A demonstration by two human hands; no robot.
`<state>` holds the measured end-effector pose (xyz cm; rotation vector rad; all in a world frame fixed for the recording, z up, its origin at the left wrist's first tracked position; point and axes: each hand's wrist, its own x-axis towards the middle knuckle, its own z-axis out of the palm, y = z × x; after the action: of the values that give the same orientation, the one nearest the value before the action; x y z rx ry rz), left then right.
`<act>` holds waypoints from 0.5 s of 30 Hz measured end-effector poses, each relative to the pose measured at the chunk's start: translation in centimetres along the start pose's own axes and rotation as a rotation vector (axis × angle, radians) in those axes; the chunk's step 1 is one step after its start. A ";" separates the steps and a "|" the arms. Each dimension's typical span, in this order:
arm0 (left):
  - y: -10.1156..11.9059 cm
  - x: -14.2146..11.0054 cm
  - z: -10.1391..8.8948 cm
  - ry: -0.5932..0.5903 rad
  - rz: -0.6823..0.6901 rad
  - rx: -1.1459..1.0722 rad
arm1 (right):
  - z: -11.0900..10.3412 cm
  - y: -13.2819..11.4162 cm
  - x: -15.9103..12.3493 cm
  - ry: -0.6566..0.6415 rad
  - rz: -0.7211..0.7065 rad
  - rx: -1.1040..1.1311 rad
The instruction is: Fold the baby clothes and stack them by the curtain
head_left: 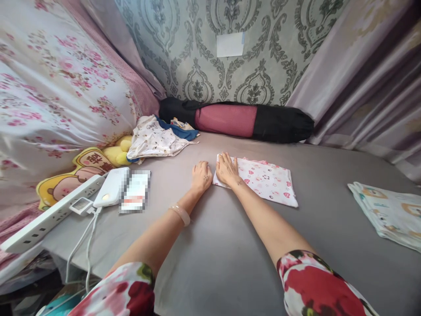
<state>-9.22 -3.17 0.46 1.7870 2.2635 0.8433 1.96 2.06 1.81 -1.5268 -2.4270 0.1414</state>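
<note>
A small folded white cloth with pink hearts (263, 180) lies flat on the grey bed sheet (210, 254). My right hand (226, 169) lies flat on the cloth's left end, fingers stretched out. My left hand (201, 174) rests on the sheet just left of the cloth, fingers curled down against the sheet with nothing visible in them. A pale bangle (180, 213) sits on my left wrist.
A heap of small clothes (154, 138) lies at the back left beside a yellow plush toy (119, 151). A rolled pink mat in a black bag (237, 119) lies along the wall. Folded printed cloths (388, 213) lie at right. A white power strip (49, 213), charger and phone lie left.
</note>
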 end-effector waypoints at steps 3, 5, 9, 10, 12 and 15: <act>0.0 0.1 0.0 0.003 0.001 -0.009 | 0.4 -0.2 0.2 -0.006 -0.007 0.014; 0.0 0.1 0.0 0.007 0.008 -0.004 | 0.7 -0.2 0.3 0.004 -0.005 0.014; 0.0 0.2 0.0 0.004 0.016 0.019 | 0.7 -0.1 0.2 0.013 -0.003 0.019; -0.1 0.2 0.0 -0.003 0.020 0.022 | 0.7 -0.2 0.1 0.011 -0.006 0.023; -0.1 0.2 -0.1 -0.016 0.032 0.023 | 0.5 -0.2 -0.4 0.009 -0.017 0.032; -0.2 0.0 0.0 -0.023 0.065 0.034 | 0.1 -0.2 -1.6 0.012 -0.036 0.029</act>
<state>-9.37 -3.20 0.41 1.8838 2.2297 0.7954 2.38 0.57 1.46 -1.4666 -2.4305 0.1597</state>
